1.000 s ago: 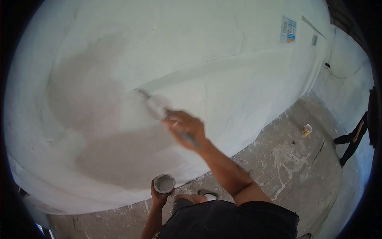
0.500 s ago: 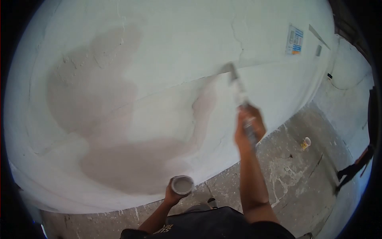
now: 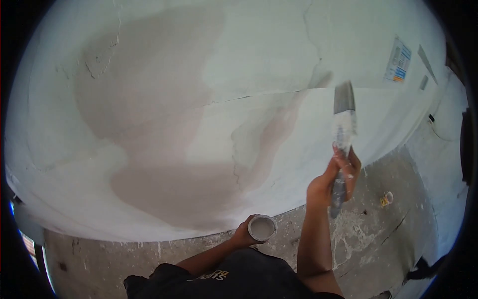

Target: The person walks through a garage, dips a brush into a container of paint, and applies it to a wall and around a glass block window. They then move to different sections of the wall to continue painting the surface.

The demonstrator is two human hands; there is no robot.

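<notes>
My right hand (image 3: 343, 172) is closed around the handle of a wide paintbrush (image 3: 344, 122), whose bristles point up in front of the wall (image 3: 259, 40). Whether the bristles touch the wall is hard to tell. Low in the middle, my left hand (image 3: 245, 233) grips a round cup (image 3: 262, 228) with greyish liquid inside. Darker, wet-looking patches (image 3: 169, 192) spread over the left and lower wall, and a narrower dark strip (image 3: 274, 134) climbs towards a crack near the brush.
A printed sticker (image 3: 398, 60) is on the wall at the upper right. On the stained concrete floor (image 3: 373, 224) lies a small white and yellow cup (image 3: 386, 199). A dark shape, partly cut off, shows at the lower right edge.
The brush has moved right and now stands more upright. My left hand and its cup appear further right and slightly higher. The view has shifted, and the dark strip reaches above the horizontal crack.
</notes>
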